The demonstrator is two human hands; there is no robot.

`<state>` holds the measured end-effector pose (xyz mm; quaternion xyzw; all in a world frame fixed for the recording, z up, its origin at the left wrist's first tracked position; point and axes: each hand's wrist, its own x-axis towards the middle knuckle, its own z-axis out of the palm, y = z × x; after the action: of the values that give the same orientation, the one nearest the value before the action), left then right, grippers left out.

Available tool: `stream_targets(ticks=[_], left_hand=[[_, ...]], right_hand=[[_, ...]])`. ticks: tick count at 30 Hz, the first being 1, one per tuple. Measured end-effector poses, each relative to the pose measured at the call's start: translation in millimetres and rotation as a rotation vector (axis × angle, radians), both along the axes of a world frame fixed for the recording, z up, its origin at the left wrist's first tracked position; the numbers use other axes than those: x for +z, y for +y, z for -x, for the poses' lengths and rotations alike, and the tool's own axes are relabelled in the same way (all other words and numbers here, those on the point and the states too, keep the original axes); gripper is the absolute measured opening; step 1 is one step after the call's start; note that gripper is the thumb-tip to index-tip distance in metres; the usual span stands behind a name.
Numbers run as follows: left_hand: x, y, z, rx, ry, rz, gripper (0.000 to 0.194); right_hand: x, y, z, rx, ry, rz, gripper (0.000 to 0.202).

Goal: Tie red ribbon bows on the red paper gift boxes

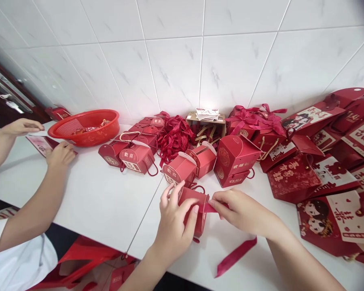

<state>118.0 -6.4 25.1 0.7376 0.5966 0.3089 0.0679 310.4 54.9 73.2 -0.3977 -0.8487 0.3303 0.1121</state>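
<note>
A red gift box (pixel 202 221) stands on the white table in front of me, partly covered by my left hand (pixel 178 214). That hand steadies the box, its thumb and index finger against it and its other fingers raised. On the box's right side my right hand (pixel 229 206) pinches a dark red ribbon (pixel 237 256). One end of the ribbon trails down toward the table's front edge. Just behind stand a small red box (pixel 179 167) with a white label and a taller red box (pixel 236 155) with gold print.
At the back lie a heap of red ribbons (pixel 175 135) and an open carton (pixel 221 125). Red gift bags (pixel 294 178) crowd the right. On the left, beside a red plastic basket (pixel 91 139), another person's hands (pixel 59 153) handle a card-like piece.
</note>
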Motion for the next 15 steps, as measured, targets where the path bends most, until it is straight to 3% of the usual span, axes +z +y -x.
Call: stream_targets(ticks=[5,7,9,13,15], left_hand=[[6.0,1,4,-0.016,-0.139,0.061,0.014],[13.4,4,8,-0.017,-0.197,0.06,0.014],[24.1,9,13,-0.028,-0.242,0.056,0.015],[49.0,19,21,-0.097,-0.356,0.03,0.018],[56.2,20,27,-0.114,-0.412,0.023,0.019]], right_hand=[[-1.2,0,1,-0.07,0.063,-0.058,0.029],[1.2,1,3,-0.134,0.128,-0.139,0.021],[4.8,2,10,-0.105,0.214,-0.164,0.021],[12.0,5,30,0.101,0.412,0.081,0.024],[16.8,7,36,0.119,0.494,0.188,0.025]])
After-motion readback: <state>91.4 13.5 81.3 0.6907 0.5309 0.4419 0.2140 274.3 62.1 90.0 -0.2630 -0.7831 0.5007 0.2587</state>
